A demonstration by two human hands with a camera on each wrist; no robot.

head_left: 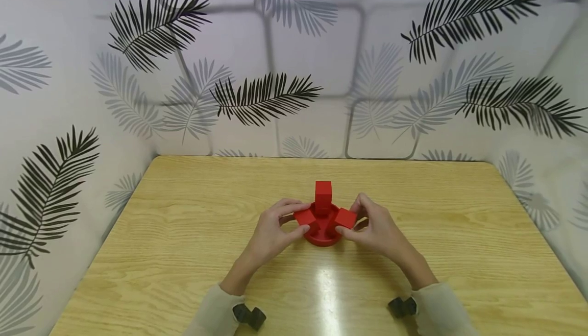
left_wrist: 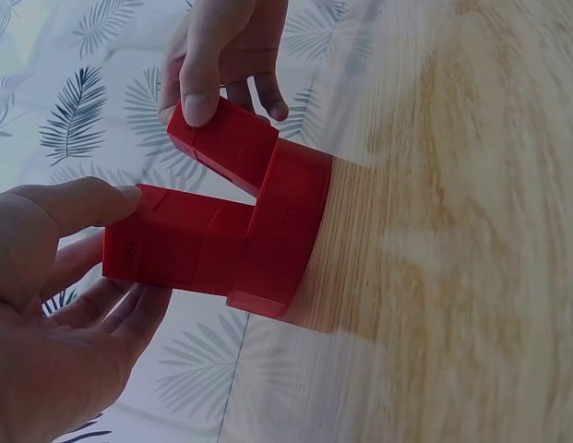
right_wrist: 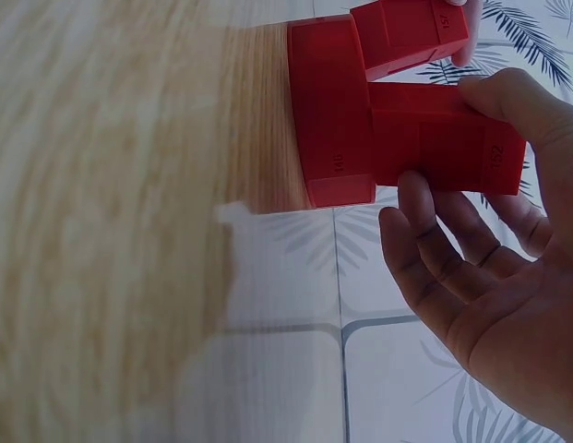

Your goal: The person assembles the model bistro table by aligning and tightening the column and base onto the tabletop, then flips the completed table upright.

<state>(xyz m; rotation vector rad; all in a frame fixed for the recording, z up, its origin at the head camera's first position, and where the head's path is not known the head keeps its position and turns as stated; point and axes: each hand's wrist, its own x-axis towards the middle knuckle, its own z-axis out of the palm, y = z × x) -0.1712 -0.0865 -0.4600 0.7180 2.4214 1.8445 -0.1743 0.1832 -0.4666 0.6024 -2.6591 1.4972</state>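
Observation:
A round red base [head_left: 322,242] lies on the table with red rectangular blocks standing up from it. My left hand [head_left: 277,228] pinches the left block [head_left: 304,216] between thumb and fingers near its top. On the other side, my right hand [head_left: 378,228] pinches the right block [head_left: 346,217] the same way. Both gripped blocks lean outward over the base in the head view. A third, upright block [head_left: 323,191] stands at the back of the base, untouched. In the right wrist view, the right block [right_wrist: 443,138] bears small dark digits, and its lower end meets the base [right_wrist: 332,111].
The light wooden table [head_left: 193,198] extends around the base on every side. Behind it hangs a pale sheet [head_left: 312,126] with a leaf pattern, which also covers the sides. Small dark devices sit at both sleeve cuffs.

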